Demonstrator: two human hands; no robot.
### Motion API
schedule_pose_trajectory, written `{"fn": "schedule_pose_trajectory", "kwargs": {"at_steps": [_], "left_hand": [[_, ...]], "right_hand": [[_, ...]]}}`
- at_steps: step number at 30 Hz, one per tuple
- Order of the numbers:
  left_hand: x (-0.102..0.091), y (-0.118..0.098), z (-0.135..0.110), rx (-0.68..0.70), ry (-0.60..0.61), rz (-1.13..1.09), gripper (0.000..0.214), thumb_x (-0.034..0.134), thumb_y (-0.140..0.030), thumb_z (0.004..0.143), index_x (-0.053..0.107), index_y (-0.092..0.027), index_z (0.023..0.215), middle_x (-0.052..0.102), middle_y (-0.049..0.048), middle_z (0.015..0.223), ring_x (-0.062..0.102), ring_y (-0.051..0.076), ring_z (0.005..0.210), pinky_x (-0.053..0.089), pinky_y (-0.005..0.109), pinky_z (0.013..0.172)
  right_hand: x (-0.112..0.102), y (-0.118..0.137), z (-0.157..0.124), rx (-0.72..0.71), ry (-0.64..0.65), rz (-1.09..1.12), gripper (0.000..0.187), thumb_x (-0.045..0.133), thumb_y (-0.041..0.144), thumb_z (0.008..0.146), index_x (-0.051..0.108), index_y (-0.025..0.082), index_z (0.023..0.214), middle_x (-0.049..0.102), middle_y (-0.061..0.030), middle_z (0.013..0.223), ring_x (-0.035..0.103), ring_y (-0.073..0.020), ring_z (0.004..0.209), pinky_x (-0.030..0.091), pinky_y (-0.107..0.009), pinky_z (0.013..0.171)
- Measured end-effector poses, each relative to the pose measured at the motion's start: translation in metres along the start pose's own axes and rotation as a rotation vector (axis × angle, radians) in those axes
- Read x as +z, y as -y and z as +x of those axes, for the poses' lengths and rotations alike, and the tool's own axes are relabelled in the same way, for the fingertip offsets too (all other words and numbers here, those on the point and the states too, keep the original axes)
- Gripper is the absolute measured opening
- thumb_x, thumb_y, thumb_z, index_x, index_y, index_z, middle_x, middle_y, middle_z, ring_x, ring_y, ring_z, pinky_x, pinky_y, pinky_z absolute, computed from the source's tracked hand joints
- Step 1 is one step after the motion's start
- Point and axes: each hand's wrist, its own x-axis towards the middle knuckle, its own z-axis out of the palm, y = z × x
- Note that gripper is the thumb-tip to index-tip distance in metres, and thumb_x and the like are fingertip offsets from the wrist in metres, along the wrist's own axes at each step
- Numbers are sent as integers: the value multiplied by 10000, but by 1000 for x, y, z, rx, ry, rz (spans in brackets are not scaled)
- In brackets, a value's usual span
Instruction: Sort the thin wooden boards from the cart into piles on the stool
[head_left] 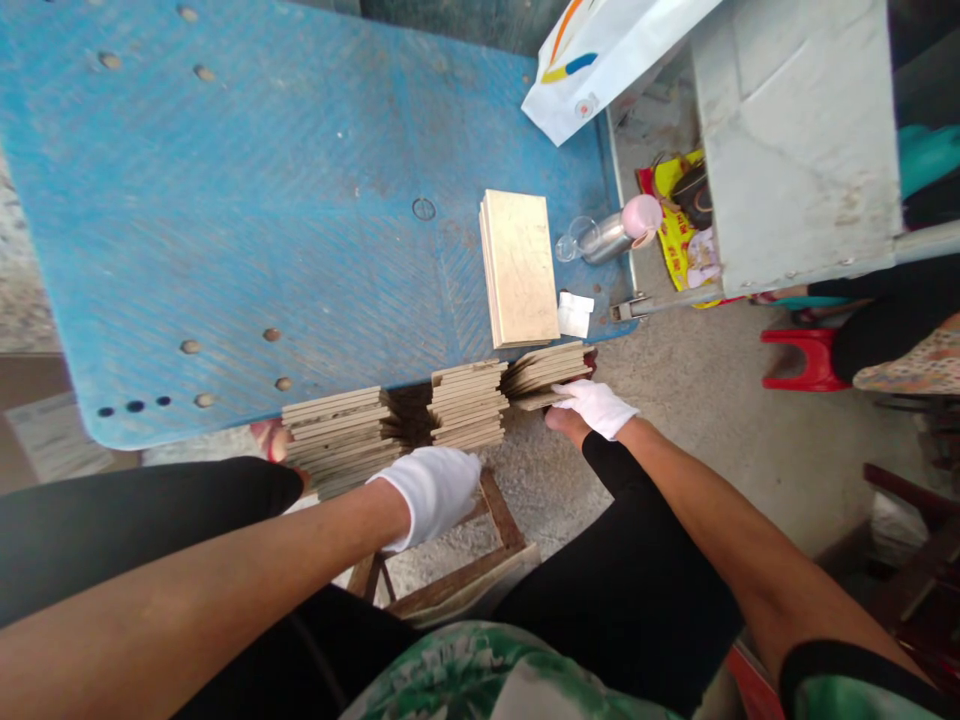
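My right hand (596, 407), in a white glove, pinches the near edge of a thin wooden board (536, 401) at the front of the right stack of boards (551, 366). My left hand (439, 492), also gloved in white, hangs in front of the middle stack of boards (469, 405), back of the hand up; its fingers are hidden. Left of it stands another stack of thin boards (337, 435), partly behind my left forearm. All three stacks are below the near edge of the blue table. A short pile of smooth pale boards (521, 268) lies on the tabletop.
The worn blue table (300, 200) fills the upper left. On its right are a steel flask with a pink cap (622, 230), a scrap of white paper (575, 314) and a white bag (592, 75). A wooden stool frame (499, 510) is below me; a red stool (802, 360) stands right, beside another person.
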Motion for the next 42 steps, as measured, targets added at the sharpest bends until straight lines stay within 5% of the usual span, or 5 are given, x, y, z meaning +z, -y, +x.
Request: {"fn": "schedule_pose_trajectory", "kwargs": {"at_steps": [13, 19, 28, 34, 42], "left_hand": [[4, 3, 1, 1, -43, 22, 342, 527, -171, 799, 650, -46, 1093, 680, 223, 1032, 640, 334, 1013, 482, 413, 898], [3, 0, -3, 8, -64, 47, 344, 543, -160, 776, 655, -23, 1071, 674, 249, 1032, 654, 356, 956, 490, 440, 875], [-7, 0, -6, 12, -67, 34, 338, 562, -116, 739, 664, -10, 1043, 670, 260, 1028, 651, 378, 960, 506, 454, 851], [-23, 13, -7, -4, -148, -22, 360, 537, -237, 798, 631, -38, 1083, 683, 227, 994, 668, 362, 901, 524, 437, 786], [-45, 22, -6, -40, -207, -241, 400, 473, -416, 814, 631, -141, 1057, 695, 140, 989, 663, 290, 866, 490, 344, 716]], "right_hand": [[-16, -17, -7, -74, -277, -12, 307, 483, 399, 894, 707, 201, 965, 701, -56, 1007, 624, -218, 1009, 457, -333, 945], [-41, 22, 10, 0, -500, 99, 475, 442, 582, 872, 659, 219, 1087, 666, -68, 1101, 605, -235, 1048, 443, -378, 971], [-14, 113, 62, 127, -411, -126, 1206, 618, 762, 600, 178, 47, 1466, 286, -262, 1458, 285, -380, 1342, 303, -487, 1066], [-2, 131, 81, 343, -356, -162, 1302, 612, 768, 576, 46, 18, 1477, 262, -331, 1420, 354, -414, 1282, 374, -513, 978], [-12, 127, 82, 299, -353, -214, 1263, 683, 668, 581, 83, 4, 1472, 486, -260, 1294, 473, -378, 1194, 408, -461, 970]]}}
